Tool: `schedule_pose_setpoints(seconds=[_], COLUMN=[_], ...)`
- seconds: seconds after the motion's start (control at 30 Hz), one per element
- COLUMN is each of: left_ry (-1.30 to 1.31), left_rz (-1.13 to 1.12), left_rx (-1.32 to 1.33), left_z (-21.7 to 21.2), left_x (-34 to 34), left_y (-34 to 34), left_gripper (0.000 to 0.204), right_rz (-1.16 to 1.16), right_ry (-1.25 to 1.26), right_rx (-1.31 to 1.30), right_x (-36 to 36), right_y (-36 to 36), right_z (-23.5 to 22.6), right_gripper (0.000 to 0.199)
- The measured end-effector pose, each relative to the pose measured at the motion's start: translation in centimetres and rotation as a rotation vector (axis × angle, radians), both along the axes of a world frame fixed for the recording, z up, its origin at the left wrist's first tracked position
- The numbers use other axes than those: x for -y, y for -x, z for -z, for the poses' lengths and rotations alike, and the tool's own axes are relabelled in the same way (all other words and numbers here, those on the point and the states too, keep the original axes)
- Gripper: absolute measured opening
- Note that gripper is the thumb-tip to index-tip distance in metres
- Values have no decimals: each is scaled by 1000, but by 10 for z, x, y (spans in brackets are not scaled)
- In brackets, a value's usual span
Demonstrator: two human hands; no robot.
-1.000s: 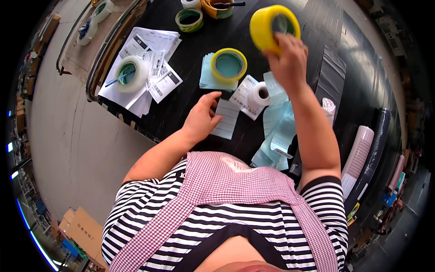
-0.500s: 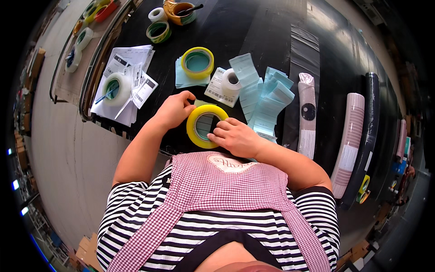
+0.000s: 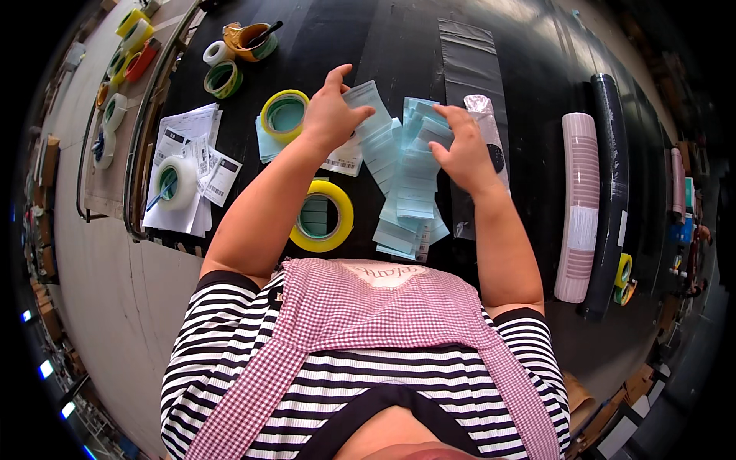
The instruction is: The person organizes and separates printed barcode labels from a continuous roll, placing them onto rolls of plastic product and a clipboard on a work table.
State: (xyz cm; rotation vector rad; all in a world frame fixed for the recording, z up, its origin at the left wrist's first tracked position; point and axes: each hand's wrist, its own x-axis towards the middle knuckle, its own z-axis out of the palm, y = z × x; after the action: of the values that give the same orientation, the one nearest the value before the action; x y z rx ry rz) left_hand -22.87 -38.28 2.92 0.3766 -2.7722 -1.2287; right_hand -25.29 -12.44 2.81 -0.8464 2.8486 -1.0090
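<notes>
Both my hands hover at a strip of folded light-blue labels (image 3: 406,180) on the black table. My left hand (image 3: 331,115) is open, fingers apart, near the strip's upper left end. My right hand (image 3: 465,149) is open too, thumb and fingers spread beside the strip's right edge. Neither visibly holds anything. Close to my apron lies a yellow tape roll (image 3: 345,221), with pale-green labels showing through its core. Another yellow tape roll (image 3: 267,123) rests on blue labels left of my left hand. That forearm partly covers a white barcode label (image 3: 343,159).
Papers (image 3: 165,207) lie at the left under a clear tape roll (image 3: 185,190). Farther back are a brown tape dispenser (image 3: 239,42) and small rolls. A grey wrapped roll (image 3: 481,109) is behind my right hand; a striped roll (image 3: 580,176) and a black roll (image 3: 611,192) lie farther right.
My hands have let go of the near yellow tape roll, which stays on the table. Both have moved forward to the blue labels, the right one also rightward. The view has shifted.
</notes>
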Motion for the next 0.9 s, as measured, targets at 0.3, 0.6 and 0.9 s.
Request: schedule_pose_setpoints(seconds=[0.3,0.6,0.9], left_ry=[-475,-290,80], left_rz=[123,163,131], left_rx=[-200,-228,-232], left_z=[10,12,0], left_x=[-21,-17,21], left_y=[-39,-48,-96], left_gripper=[101,76,32], right_rz=[-172,-331,-320], right_ry=[-356,-452,-244], right_rx=[317,-144,-184], right_x=[3,4,2], right_y=[48,4,-6], right_z=[5,-17,0], right_gripper=[126,56,15])
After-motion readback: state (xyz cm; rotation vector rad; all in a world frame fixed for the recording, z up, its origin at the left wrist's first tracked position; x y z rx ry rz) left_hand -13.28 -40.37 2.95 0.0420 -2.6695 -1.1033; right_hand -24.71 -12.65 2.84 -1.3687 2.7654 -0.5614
